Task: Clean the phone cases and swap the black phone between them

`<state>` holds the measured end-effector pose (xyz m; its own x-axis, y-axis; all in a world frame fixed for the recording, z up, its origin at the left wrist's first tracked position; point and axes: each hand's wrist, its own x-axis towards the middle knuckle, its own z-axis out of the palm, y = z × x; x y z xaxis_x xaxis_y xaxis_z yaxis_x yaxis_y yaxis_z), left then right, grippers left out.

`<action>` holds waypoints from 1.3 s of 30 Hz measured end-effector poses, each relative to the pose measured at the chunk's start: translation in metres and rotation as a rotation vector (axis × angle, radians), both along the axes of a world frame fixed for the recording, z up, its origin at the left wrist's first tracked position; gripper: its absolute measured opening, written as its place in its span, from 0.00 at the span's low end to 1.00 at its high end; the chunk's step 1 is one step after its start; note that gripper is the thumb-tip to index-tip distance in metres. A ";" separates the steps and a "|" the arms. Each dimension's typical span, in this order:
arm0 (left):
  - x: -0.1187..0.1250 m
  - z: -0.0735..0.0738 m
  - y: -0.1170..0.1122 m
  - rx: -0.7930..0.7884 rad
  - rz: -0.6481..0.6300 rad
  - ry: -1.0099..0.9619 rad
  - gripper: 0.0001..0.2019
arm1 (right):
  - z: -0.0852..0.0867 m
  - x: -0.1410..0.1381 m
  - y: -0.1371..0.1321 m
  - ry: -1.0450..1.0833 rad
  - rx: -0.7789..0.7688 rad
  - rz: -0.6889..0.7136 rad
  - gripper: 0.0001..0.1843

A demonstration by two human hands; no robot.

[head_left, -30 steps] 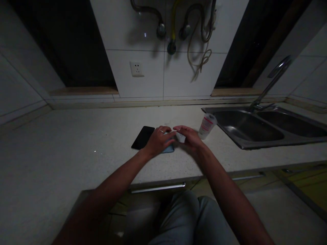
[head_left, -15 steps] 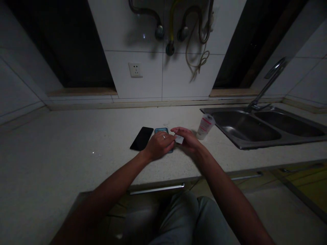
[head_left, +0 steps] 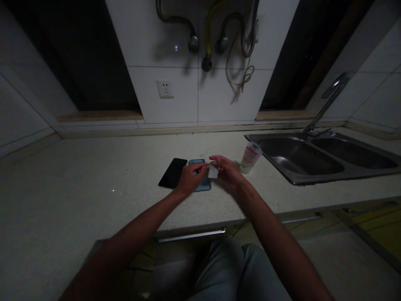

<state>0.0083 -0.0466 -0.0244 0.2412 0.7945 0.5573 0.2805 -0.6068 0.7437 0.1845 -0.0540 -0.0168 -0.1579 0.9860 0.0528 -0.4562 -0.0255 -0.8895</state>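
Pale counter (head_left: 94, 175), steel sink (head_left: 300, 156) at right; black phone (head_left: 172, 172) beside blue phone (head_left: 202, 184); left hand (head_left: 189, 179) and right hand (head_left: 227, 171) pinch one small white packet (head_left: 213, 170) just above the blue phone, white bottle (head_left: 249, 157) near

Single head-worn view, looking forward and down over the bench (head_left: 94, 167), close above the fingers (head_left: 200, 167)

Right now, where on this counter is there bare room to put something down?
The counter lies bare left of the black phone, out to the corner, and along the back wall. It is crowded around both hands: left hand and right hand pinch a small white piece over the blue phone, bottle and sink rightward.
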 end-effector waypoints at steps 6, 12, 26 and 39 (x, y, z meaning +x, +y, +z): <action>-0.001 0.001 -0.002 -0.059 -0.057 -0.068 0.17 | 0.001 0.001 0.000 0.070 0.029 0.015 0.23; -0.003 0.001 -0.004 0.057 -0.062 0.007 0.17 | 0.000 0.006 0.002 0.099 0.011 -0.014 0.20; -0.007 0.010 0.006 -0.101 -0.070 -0.137 0.11 | 0.000 0.006 0.000 -0.035 -0.030 -0.029 0.26; -0.002 0.017 0.006 -0.887 -0.384 -0.742 0.08 | 0.009 0.003 -0.005 0.005 -0.062 -0.009 0.22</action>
